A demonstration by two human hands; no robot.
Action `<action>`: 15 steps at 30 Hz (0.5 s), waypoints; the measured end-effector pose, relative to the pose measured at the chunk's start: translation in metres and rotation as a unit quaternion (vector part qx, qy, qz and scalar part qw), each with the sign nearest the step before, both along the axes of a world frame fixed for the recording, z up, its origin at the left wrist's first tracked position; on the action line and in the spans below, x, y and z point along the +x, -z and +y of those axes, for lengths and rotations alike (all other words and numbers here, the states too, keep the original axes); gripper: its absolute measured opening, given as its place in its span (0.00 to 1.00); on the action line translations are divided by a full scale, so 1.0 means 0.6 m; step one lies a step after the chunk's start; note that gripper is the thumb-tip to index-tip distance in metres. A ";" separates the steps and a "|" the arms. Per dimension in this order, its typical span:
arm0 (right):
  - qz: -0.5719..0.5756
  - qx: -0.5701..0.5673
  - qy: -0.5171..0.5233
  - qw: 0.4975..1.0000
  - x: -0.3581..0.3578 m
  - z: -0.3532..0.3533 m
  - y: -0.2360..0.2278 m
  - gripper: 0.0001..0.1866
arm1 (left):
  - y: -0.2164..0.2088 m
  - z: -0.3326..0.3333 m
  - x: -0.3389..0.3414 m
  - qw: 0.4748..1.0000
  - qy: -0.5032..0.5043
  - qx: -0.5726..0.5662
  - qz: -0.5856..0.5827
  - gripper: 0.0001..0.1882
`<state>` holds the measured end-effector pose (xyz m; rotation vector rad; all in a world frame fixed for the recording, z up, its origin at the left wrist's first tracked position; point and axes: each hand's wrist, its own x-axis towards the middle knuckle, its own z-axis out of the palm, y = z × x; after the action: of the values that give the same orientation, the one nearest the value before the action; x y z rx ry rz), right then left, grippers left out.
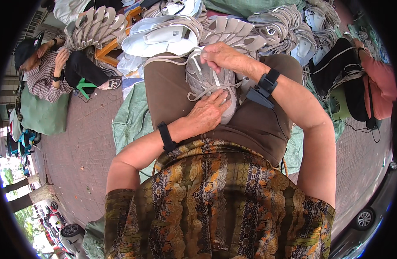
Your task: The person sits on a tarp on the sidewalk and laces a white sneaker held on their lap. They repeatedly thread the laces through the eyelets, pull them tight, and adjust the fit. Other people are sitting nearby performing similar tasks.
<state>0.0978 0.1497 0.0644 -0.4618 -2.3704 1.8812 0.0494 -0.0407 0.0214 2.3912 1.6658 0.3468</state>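
A light grey mesh sneaker (194, 82) lies between my thighs, its toe toward my body and its opening away from me. Pale laces (203, 94) cross its upper, with loose loops hanging over the side. My left hand (209, 113) holds the front of the shoe, its fingers over the lower laces and its thumb out of sight. Above the tongue, my right hand (218, 56) is closed, fingers curled in, on a whitish shoelace (216, 78) that runs up from the upper. Its fingertips are partly hidden.
Bundles of grey shoe uppers (224, 30) and white soles (159, 36) are piled just beyond my knees. A person in a cap (45, 77) sits at the left, by a green stool (84, 88). Another person in pink (379, 86) is at the right. Green sheeting (131, 116) lies beneath me.
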 end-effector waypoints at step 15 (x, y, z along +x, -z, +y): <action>0.214 -0.084 0.044 0.972 0.001 -0.020 -0.239 0.11 | 0.038 -0.016 -0.003 1.000 0.012 -0.017 0.023 0.31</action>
<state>0.0987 0.1378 0.2079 -0.1467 -1.8977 1.9155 0.0476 -0.0501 -0.0014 2.4107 1.6476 0.2591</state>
